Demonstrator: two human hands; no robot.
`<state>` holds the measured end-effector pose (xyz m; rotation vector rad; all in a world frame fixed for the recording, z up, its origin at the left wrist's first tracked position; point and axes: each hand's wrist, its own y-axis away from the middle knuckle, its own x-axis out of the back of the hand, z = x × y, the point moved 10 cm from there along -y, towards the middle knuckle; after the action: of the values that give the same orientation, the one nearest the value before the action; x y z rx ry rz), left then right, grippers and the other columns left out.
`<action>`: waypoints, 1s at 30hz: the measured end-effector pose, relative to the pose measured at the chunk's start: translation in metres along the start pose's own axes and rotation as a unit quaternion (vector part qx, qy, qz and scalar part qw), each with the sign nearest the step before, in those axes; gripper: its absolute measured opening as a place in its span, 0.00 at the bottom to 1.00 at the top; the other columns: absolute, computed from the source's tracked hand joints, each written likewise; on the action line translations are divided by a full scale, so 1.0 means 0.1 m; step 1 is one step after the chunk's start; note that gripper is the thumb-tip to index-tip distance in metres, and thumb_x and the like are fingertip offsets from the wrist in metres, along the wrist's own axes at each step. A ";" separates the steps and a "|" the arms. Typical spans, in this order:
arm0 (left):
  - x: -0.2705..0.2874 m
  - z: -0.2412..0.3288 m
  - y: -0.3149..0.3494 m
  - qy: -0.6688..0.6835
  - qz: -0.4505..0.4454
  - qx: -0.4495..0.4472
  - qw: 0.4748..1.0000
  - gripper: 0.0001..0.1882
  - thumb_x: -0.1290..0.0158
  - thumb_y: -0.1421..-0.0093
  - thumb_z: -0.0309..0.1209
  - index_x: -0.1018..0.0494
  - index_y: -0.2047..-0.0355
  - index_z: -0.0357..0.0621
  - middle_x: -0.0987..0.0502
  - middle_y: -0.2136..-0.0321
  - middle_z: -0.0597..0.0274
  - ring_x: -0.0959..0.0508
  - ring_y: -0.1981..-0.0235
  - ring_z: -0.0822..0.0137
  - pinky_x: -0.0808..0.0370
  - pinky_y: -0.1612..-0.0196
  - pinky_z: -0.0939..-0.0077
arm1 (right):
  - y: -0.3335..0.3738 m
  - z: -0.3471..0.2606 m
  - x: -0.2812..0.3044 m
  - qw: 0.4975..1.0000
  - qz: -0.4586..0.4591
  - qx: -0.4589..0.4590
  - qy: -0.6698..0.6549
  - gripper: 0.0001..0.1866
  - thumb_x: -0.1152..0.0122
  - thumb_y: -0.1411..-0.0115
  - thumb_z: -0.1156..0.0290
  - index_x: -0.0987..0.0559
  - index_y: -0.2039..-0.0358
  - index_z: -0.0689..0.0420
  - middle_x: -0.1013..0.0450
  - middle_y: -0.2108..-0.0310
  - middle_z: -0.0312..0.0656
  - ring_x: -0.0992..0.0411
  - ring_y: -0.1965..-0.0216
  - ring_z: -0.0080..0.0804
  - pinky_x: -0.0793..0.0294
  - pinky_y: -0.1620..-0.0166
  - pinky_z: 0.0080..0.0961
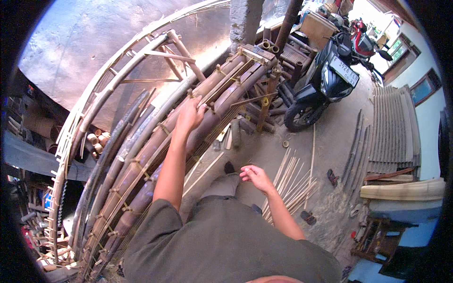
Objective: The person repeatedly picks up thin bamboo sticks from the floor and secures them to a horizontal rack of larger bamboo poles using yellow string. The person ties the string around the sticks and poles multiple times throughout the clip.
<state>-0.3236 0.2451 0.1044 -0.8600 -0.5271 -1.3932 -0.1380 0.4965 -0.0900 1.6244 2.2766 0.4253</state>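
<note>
My left hand (189,115) reaches forward onto a long rack of brown bamboo poles (222,78). Its fingers are closed near a small peg or tie on the upper pole; what lies between them is too small to make out. Thin slats and cord-like ties run along the bamboo, with short pegs at intervals. My right hand (255,178) hangs in the air over the floor, to the right of my leg. Its fingers are loosely bent and apart, holding nothing. Below it, a bundle of thin pale bamboo strips (289,188) lies fanned out on the ground.
A dark motorcycle (325,78) stands at the far right, a red one behind it. Corrugated sheets (394,127) lean by the right wall. Sandals (308,217) lie on the floor. Left of the rack stands a bamboo frame (101,94); a concrete post (244,21) rises beyond.
</note>
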 end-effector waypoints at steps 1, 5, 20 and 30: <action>-0.15 -0.20 -0.24 -0.001 0.015 -0.012 1.000 0.21 0.49 0.41 0.34 0.29 0.51 0.32 0.25 0.58 0.38 0.26 0.54 0.43 0.30 0.49 0.58 | -0.08 -0.09 0.04 1.000 -0.005 -0.014 0.020 0.16 0.54 0.32 0.64 0.27 0.52 0.60 0.24 0.62 0.40 0.26 0.64 0.24 0.27 0.58 0.22; -0.96 -0.63 -1.04 -0.089 -0.083 0.051 0.991 0.15 0.49 0.42 0.33 0.24 0.57 0.38 0.23 0.60 0.40 0.24 0.56 0.45 0.28 0.51 0.56 | -0.34 0.06 0.59 0.995 -0.017 -0.097 0.002 0.16 0.53 0.32 0.63 0.27 0.51 0.59 0.24 0.61 0.40 0.26 0.65 0.23 0.27 0.59 0.20; -1.34 -0.26 -1.71 0.031 -0.134 0.150 0.979 0.10 0.46 0.44 0.32 0.21 0.66 0.40 0.22 0.68 0.44 0.21 0.65 0.47 0.26 0.60 0.58 | -2.62 -1.56 1.05 0.984 -0.143 0.032 0.100 0.15 0.51 0.33 0.63 0.24 0.58 0.63 0.23 0.68 0.39 0.27 0.70 0.22 0.27 0.64 0.23; -1.60 -0.16 -1.80 -0.022 -0.033 0.185 0.982 0.10 0.49 0.43 0.31 0.25 0.61 0.43 0.22 0.69 0.42 0.22 0.64 0.42 0.27 0.59 0.52 | -2.75 -1.73 0.97 0.899 -0.166 -0.260 -0.311 0.15 0.53 0.34 0.61 0.24 0.59 0.59 0.26 0.67 0.36 0.29 0.65 0.24 0.28 0.58 0.24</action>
<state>-0.5242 0.3394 0.0096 -0.5760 -0.8259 -1.2830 -0.4747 0.4923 -0.0543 0.9051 1.7023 0.3254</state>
